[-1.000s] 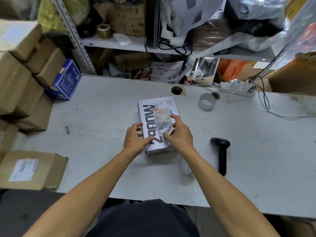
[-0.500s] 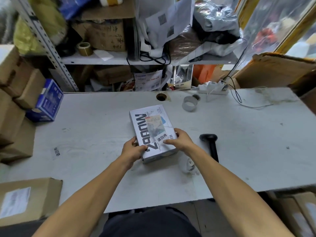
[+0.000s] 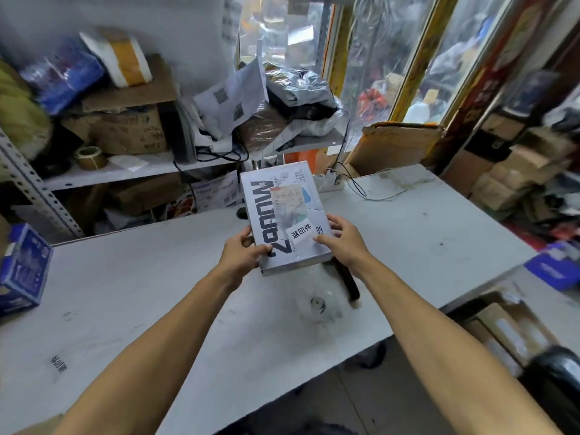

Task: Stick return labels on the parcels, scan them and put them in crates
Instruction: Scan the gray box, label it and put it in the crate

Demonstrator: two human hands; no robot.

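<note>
A flat white parcel (image 3: 282, 196) with large dark lettering is lifted above the grey table (image 3: 125, 296). My left hand (image 3: 243, 254) grips its near left edge and my right hand (image 3: 340, 237) grips its near right edge. A white return label (image 3: 300, 233) with black characters is stuck on its top face near my right thumb, below a shipping slip (image 3: 288, 204). The black handheld scanner (image 3: 346, 279) lies on the table just under the parcel, mostly hidden by it and by my right wrist.
A clear tape roll (image 3: 318, 304) lies on the table near the scanner. A blue box (image 3: 22, 268) stands at the left edge. Cluttered shelves (image 3: 125, 171) rise behind the table, a power strip with cables (image 3: 329, 180) sits at the back, and cardboard boxes (image 3: 502, 324) fill the floor on the right.
Both hands have lifted the parcel off the table and carried it up and to the right; the view has swung right with it. The return label now lies flat on the parcel.
</note>
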